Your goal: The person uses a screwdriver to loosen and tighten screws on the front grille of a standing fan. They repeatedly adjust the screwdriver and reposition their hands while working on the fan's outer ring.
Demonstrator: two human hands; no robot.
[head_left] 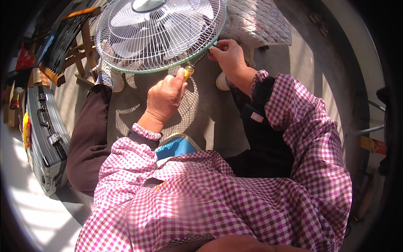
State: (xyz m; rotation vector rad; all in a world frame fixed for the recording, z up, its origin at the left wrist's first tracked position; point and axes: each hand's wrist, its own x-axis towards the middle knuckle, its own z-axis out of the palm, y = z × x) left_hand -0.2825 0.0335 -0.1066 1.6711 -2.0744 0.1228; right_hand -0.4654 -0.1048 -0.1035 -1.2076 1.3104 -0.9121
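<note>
A round electric fan [159, 35] with a white wire grille, a green rim and grey blades lies in front of me. My left hand [164, 98] is closed around the yellow handle of a screwdriver [188, 72], just below the fan's near rim. Its dark shaft slants up and right toward the rim. At that spot my right hand [230, 58] pinches with thumb and fingertips next to the green rim. What lies between those fingertips, if anything, is too small to make out.
A silver hard case [47, 138] stands at the left. Behind it is a wooden folding stool [69, 46] with dark cords. A quilted pale cloth [260, 23] lies beyond my right hand. Between my legs shows something blue with a pale edge [178, 147].
</note>
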